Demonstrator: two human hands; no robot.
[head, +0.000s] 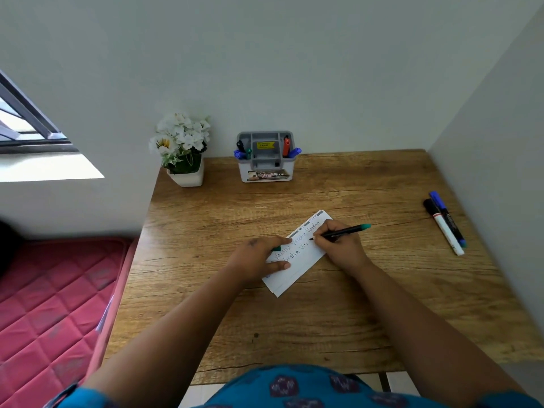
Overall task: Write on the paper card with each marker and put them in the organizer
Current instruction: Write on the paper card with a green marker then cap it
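**Writing with the green marker, two more still to go**

Closest to the person, both arms reach out over the wooden table (338, 319). The left hand (256, 257) lies on the near end of the paper card (297, 254). Its finger and thumb are stretched out flat and press the card down. A bit of green peeks out under this hand. It may be the marker's cap, but it is too hidden to be sure.

The right hand (338, 245) pinches the green marker (341, 231) with curled fingers. The tip touches the card in the middle of the second line, where a word is only half written. The green end points away to the right.

To do this step well, the left hand should keep the card from sliding. The right hand should press softly and finish the word on the same line.

Farther off, at the right edge of the table, a black marker (443, 228) and a blue marker (447, 219) lie side by side, touching. They likely need their turn next.

At the back by the wall stands the organizer (266, 172). It holds several markers already, on its left and right sides. A white flower pot (185, 175) sits to its left.
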